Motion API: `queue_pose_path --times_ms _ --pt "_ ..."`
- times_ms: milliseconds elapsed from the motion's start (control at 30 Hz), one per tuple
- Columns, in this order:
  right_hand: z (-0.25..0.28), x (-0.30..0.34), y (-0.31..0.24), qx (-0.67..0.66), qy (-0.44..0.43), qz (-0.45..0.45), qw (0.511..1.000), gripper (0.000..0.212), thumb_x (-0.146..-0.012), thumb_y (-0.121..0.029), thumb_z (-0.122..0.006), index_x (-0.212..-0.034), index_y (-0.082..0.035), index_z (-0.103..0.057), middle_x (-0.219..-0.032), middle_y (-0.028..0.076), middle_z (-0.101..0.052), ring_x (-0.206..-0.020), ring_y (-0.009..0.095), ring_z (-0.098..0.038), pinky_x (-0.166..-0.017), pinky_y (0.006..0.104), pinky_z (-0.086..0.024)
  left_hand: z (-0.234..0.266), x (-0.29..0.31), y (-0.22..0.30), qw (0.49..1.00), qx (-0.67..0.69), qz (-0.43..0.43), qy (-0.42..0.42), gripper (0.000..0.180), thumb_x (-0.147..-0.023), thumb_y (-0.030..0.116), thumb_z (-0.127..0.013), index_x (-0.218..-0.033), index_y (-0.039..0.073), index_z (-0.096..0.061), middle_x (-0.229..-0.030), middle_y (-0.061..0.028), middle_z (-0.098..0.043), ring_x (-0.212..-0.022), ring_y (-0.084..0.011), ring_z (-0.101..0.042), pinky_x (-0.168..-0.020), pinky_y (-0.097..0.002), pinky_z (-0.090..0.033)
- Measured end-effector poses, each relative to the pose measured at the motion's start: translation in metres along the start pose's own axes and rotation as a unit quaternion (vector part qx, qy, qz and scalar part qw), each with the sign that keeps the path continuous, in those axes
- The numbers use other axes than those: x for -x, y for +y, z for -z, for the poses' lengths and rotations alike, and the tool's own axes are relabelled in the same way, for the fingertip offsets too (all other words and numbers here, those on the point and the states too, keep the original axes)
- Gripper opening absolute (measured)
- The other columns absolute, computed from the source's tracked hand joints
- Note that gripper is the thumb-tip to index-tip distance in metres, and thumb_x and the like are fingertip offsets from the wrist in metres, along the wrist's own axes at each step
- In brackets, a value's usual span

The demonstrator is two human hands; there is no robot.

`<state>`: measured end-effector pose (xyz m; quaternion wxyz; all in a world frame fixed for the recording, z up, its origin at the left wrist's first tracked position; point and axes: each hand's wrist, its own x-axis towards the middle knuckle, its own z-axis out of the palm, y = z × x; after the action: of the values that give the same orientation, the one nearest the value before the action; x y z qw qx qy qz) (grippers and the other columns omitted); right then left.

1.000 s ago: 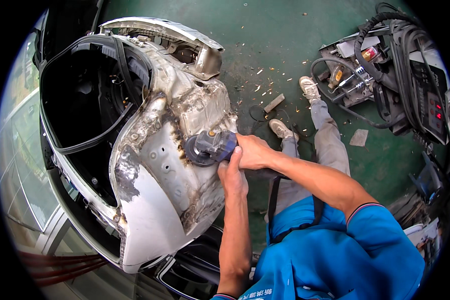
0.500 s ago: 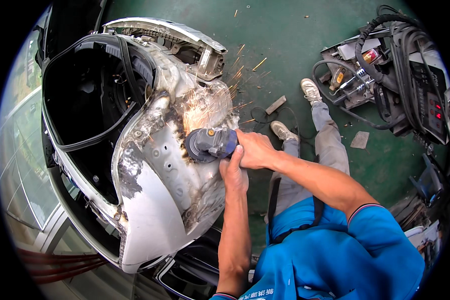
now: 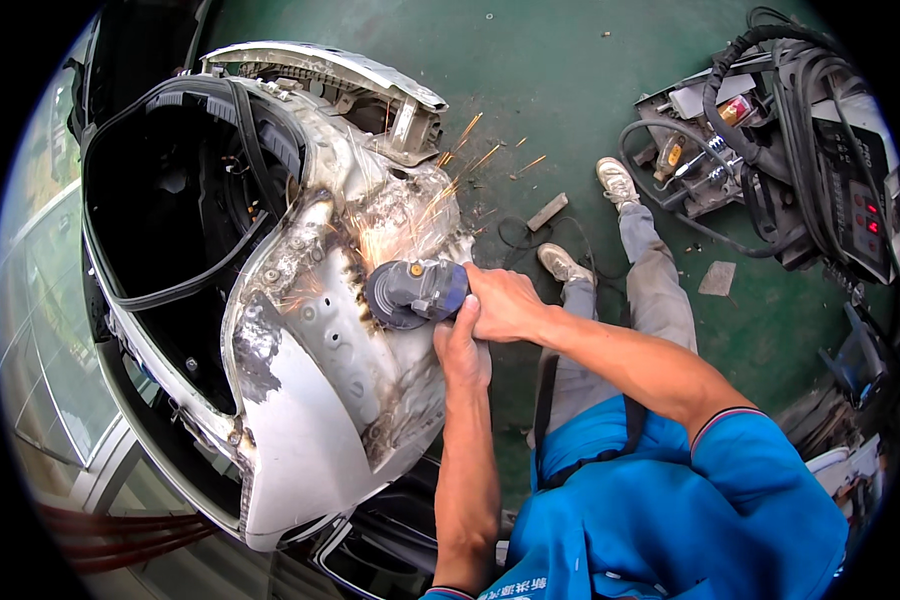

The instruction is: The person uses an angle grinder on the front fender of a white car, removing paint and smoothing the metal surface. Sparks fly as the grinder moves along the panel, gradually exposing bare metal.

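Note:
Both my hands grip an angle grinder, dark with a blue body and a round guard over its disc. My right hand is wrapped round the rear of the body; my left hand closes on it from below, thumb up along its side. The grinder's head lies against the bare, scorched metal of a white car's rear body panel. Sparks spray from the disc over the metal, mostly up and to the right. The disc's contact edge is hidden beneath the guard.
A dark opening with a loose black rubber seal lies left of the work. The bumper piece juts out at the far end. On the right stands a machine with a display and coiled cables, beside a tool tray. A block rests on the green floor.
The sparks over the metal have thinned, and some now fly left across the panel. My hands and the grinder keep nearly the same place; the whole view has shifted slightly.

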<state>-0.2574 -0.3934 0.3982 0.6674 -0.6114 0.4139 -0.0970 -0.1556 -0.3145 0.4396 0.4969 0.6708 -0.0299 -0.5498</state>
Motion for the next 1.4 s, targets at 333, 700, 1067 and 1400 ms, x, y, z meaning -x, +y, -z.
queue_pose_path --times_ms 333,700,1067,1400 --pt "0.010 -0.003 -0.005 0.029 0.005 -0.001 1.000 0.042 -0.074 -0.020 -0.065 -0.106 0.005 -0.056 -0.086 0.029 -0.071 -0.083 0.051 -0.070 -0.073 0.0591 -0.055 -0.002 -0.007 -0.001 1.000 0.020 0.005 -0.018 0.058 -0.093 0.020 -0.076 -0.140 -0.006 -0.052 -0.140 -0.0130 -0.058 -0.130 -0.0228 -0.056 -0.115 -0.0392 -0.039" --pt "0.022 -0.010 -0.005 0.106 0.045 0.053 0.992 0.042 -0.077 -0.016 -0.068 -0.112 0.002 -0.053 -0.100 0.023 -0.069 -0.086 0.049 -0.068 -0.070 0.0586 -0.053 -0.014 -0.018 -0.003 0.997 0.075 -0.004 -0.032 0.059 -0.095 0.017 -0.075 -0.144 -0.004 -0.050 -0.142 -0.0112 -0.057 -0.131 -0.0225 -0.055 -0.115 -0.0393 -0.040" --pt "0.013 -0.007 -0.007 0.151 0.099 0.082 0.980 0.040 -0.074 -0.012 -0.071 -0.108 -0.001 -0.054 -0.096 0.019 -0.068 -0.089 0.041 -0.071 -0.070 0.0526 -0.056 -0.001 -0.021 -0.011 0.993 0.097 -0.003 -0.064 0.062 -0.093 0.019 -0.078 -0.144 -0.001 -0.050 -0.143 -0.0099 -0.057 -0.132 -0.0232 -0.054 -0.116 -0.0405 -0.040" --pt "0.019 0.002 -0.004 0.146 0.058 0.038 0.987 0.043 -0.075 -0.015 -0.069 -0.113 0.000 -0.053 -0.099 0.020 -0.068 -0.091 0.044 -0.069 -0.073 0.0564 -0.055 0.000 -0.017 -0.023 0.994 0.097 0.018 -0.052 0.062 -0.094 0.020 -0.077 -0.145 -0.002 -0.049 -0.143 -0.0097 -0.057 -0.132 -0.0228 -0.054 -0.116 -0.0396 -0.039"
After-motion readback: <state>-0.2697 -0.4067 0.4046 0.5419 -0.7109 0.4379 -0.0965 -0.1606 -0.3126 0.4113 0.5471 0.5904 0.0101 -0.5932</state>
